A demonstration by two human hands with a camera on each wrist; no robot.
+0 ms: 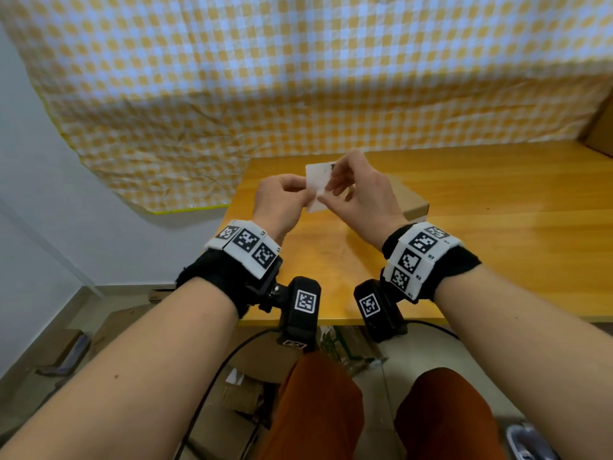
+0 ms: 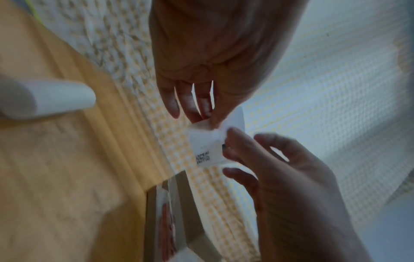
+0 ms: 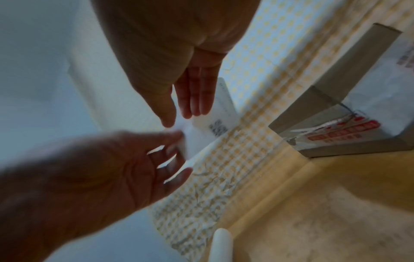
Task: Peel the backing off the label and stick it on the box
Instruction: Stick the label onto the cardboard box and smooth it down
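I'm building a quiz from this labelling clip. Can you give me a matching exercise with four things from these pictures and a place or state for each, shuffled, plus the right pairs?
Things:
1. label
2. box
3. table
4. checked cloth

Places or states:
A. hangs behind the table
B. held in the air, pinched by the left hand and the right hand
C. wooden, bears the box
D. lies on the table, partly hidden by the right hand

Pairs: 1-B, 2-D, 3-C, 4-A
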